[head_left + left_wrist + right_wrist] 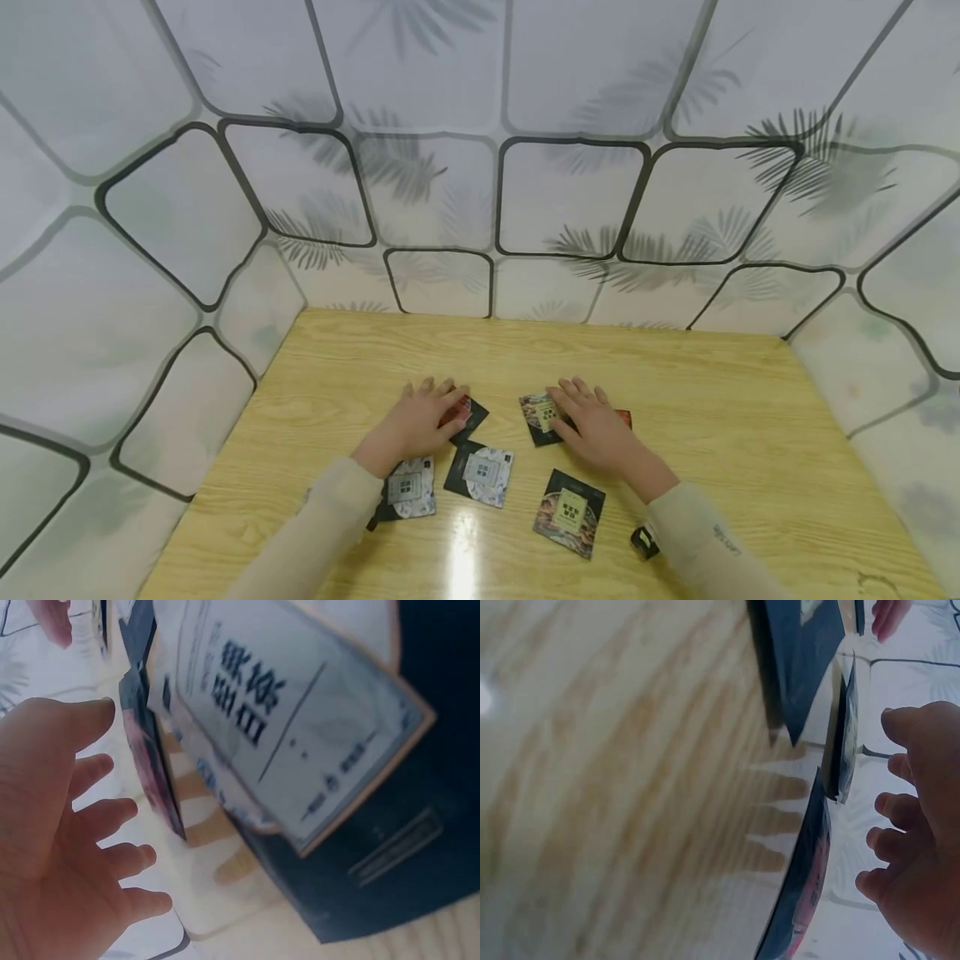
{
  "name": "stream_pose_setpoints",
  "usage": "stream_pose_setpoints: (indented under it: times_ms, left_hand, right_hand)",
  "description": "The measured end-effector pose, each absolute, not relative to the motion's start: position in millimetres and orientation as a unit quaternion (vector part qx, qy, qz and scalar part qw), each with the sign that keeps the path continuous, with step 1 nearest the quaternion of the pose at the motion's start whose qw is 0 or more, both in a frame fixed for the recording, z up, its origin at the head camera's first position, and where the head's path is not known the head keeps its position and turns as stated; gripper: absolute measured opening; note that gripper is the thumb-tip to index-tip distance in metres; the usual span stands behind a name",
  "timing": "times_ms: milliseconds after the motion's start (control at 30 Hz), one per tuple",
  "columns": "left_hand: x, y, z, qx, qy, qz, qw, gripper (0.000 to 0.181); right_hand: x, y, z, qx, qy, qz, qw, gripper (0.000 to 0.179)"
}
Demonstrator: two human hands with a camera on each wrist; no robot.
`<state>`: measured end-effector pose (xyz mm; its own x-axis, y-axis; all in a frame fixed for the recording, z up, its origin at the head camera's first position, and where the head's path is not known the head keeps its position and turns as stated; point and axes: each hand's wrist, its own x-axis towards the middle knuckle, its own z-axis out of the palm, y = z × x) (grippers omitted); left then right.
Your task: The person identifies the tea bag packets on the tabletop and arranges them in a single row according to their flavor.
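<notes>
My left hand hovers over a black-and-red packet, fingers loosely spread and holding nothing. Nearer me lie two flat packets, one blue-white and another blue-white partly behind the left sleeve. The left wrist view has a white-labelled packet close up beside the hand. My right hand is spread above the table, its palm side bare in the right wrist view. It partly covers a green-labelled packet and a red-edged packet. Below it lies a larger green-labelled packet.
A small black object sits by the right sleeve, partly hidden; its kind is unclear. The wooden table meets patterned cloth walls at the back and both sides. Bright glare marks the near middle of the table.
</notes>
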<state>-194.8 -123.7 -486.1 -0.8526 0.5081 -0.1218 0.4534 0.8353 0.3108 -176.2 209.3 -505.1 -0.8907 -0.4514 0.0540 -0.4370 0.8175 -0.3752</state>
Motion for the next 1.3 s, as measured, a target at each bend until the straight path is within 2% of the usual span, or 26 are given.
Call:
stream_pose_setpoints:
  times_ms: [300,633,1300]
  left_hand:
    - [-193,-120,-493,0.237,0.954,0.132,0.129,0.06]
    - [-192,-119,-494,0.232,0.953,0.142,0.137,0.059]
    - [-190,-120,-494,0.226,0.954,0.142,0.136,0.059]
  right_hand:
    - [-173,204,-513,-0.252,0.951,-0.174,0.04,0.059]
    - [-178,201,-511,-0.247,0.953,-0.169,0.051,0.057]
    - [-228,213,-510,-0.207,0.966,-0.151,0.041,0.055]
